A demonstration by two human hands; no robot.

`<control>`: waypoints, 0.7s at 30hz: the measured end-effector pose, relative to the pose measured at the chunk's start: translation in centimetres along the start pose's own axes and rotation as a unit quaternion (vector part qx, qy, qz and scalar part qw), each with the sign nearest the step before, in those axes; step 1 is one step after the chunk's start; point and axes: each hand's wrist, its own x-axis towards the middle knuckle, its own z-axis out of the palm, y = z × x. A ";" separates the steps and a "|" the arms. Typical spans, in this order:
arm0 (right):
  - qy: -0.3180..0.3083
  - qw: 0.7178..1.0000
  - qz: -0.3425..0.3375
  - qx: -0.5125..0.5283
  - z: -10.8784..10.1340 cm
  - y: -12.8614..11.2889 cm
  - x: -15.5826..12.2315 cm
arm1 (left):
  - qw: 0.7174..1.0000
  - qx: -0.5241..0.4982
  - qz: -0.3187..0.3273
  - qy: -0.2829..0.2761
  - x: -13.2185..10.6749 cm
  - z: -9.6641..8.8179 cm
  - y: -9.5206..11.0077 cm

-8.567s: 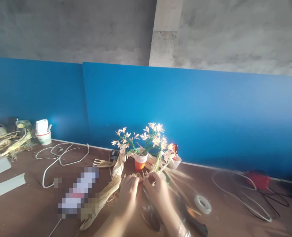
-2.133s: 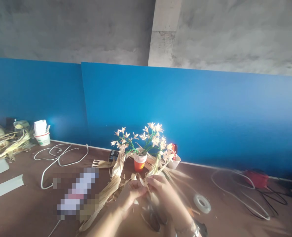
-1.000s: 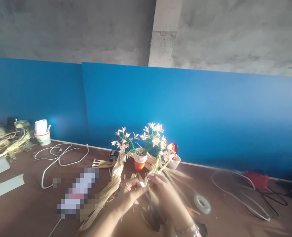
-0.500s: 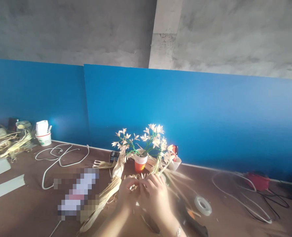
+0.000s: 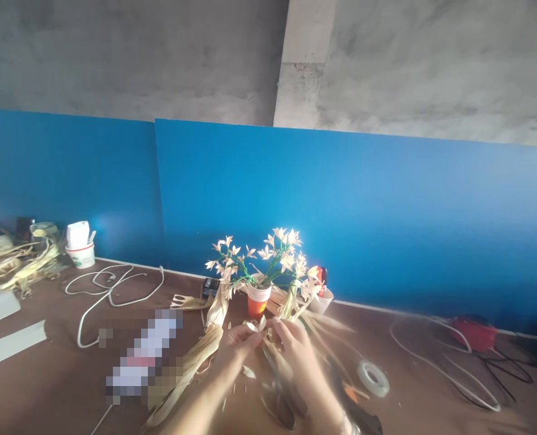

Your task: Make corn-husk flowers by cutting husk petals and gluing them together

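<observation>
My left hand (image 5: 237, 340) and my right hand (image 5: 293, 345) meet over the brown table (image 5: 60, 374), just in front of an orange paper cup (image 5: 258, 300). Both pinch a small pale piece of dried husk (image 5: 256, 327) between their fingertips. The cup holds a spray of cream husk flowers (image 5: 268, 254) on green stems. Long dried corn husks (image 5: 196, 356) lie to the left of my left wrist. A small husk scrap (image 5: 249, 372) lies on the table below my hands.
A tape roll (image 5: 373, 377) lies to the right, white cable loops (image 5: 114, 287) to the left, and more cable with a red device (image 5: 475, 332) at far right. A white cup (image 5: 80, 251) and a husk pile (image 5: 9, 266) sit at far left. Blue panels (image 5: 341, 211) back the table.
My hands drew slightly apart from half a second ago, when the right hand covered the left's fingers. The pinched husk piece now shows between the fingertips.
</observation>
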 end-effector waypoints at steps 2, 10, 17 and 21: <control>-0.022 0.998 0.046 0.029 0.1 0.4 0.3 | 1.000 0.001 0.010 -0.026 -0.1 0.1 -0.1; -0.014 0.996 0.055 0.068 0.1 1.1 0.5 | 0.959 0.234 0.152 0.039 -0.2 -0.3 -0.4; 0.008 0.996 0.059 0.065 0.4 1.5 0.5 | 0.909 0.315 0.252 0.099 -0.5 -0.1 -0.8; -0.001 0.997 0.053 0.063 0.7 2.0 0.6 | 0.887 0.330 0.297 0.129 -0.4 -0.3 -1.5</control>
